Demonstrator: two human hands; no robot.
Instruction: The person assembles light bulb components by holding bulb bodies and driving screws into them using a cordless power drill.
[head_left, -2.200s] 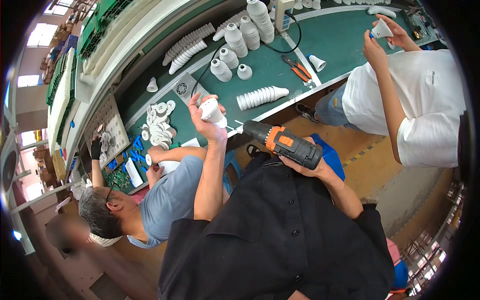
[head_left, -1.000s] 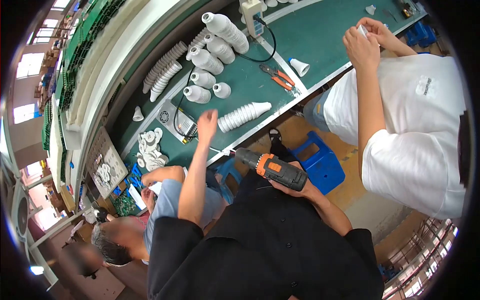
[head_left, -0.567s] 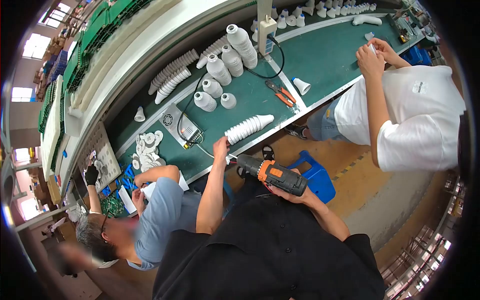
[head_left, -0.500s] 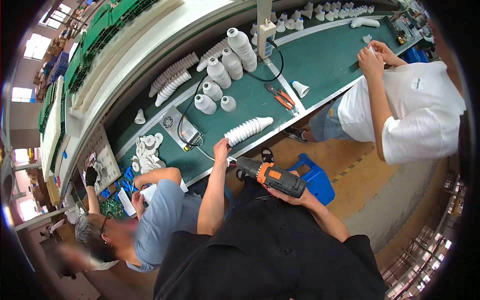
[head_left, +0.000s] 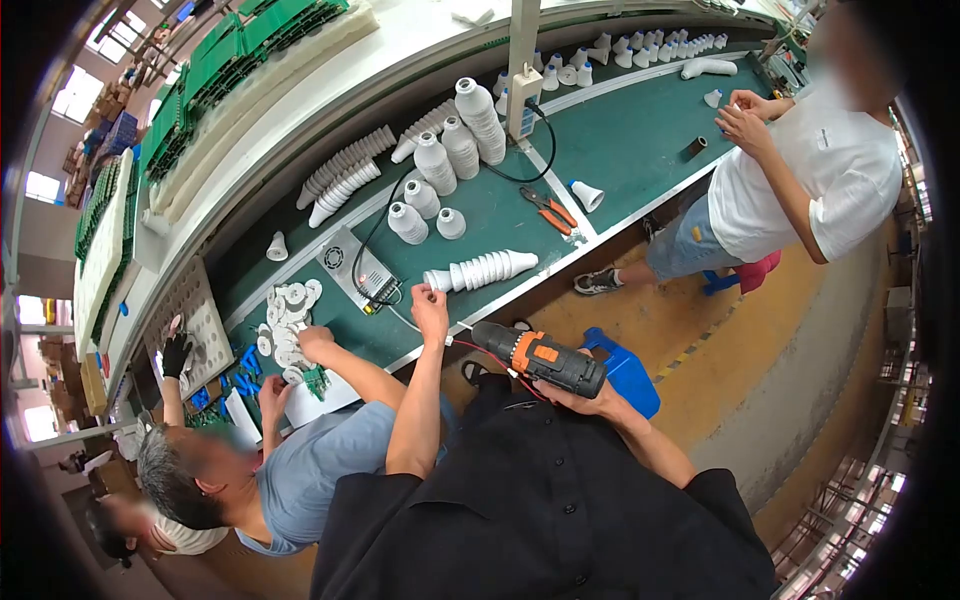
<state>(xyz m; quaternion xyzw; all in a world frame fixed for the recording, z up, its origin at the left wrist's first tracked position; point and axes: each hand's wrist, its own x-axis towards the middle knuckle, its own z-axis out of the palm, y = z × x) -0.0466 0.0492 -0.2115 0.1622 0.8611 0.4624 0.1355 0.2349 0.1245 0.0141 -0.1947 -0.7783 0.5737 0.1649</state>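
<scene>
My left hand [head_left: 431, 315] is closed, fingertips at the near rim of a white cone-shaped lamp housing [head_left: 437, 281]. This housing sits slightly apart from the row of nested housings [head_left: 492, 269] lying on the green bench. Wrapped around the grip of a black and orange cordless drill [head_left: 553, 361] is my right hand [head_left: 588, 398]. The drill points left, held in front of the bench edge. Red and dark wires [head_left: 482, 349] run beside it, joined by a white cable toward a metal power supply [head_left: 352, 270].
Upright stacks of white housings [head_left: 433, 164] stand behind the row. Orange-handled pliers [head_left: 549, 211] and a single housing [head_left: 587, 195] lie to the right. A co-worker in blue [head_left: 320, 455] works at left, another in white [head_left: 790, 180] at right. A blue stool [head_left: 622, 375] stands below.
My left hand has shifted left, and the end housing now stands slightly off the nested row. My right hand still holds the drill. The left co-worker's arm has reached toward the white discs.
</scene>
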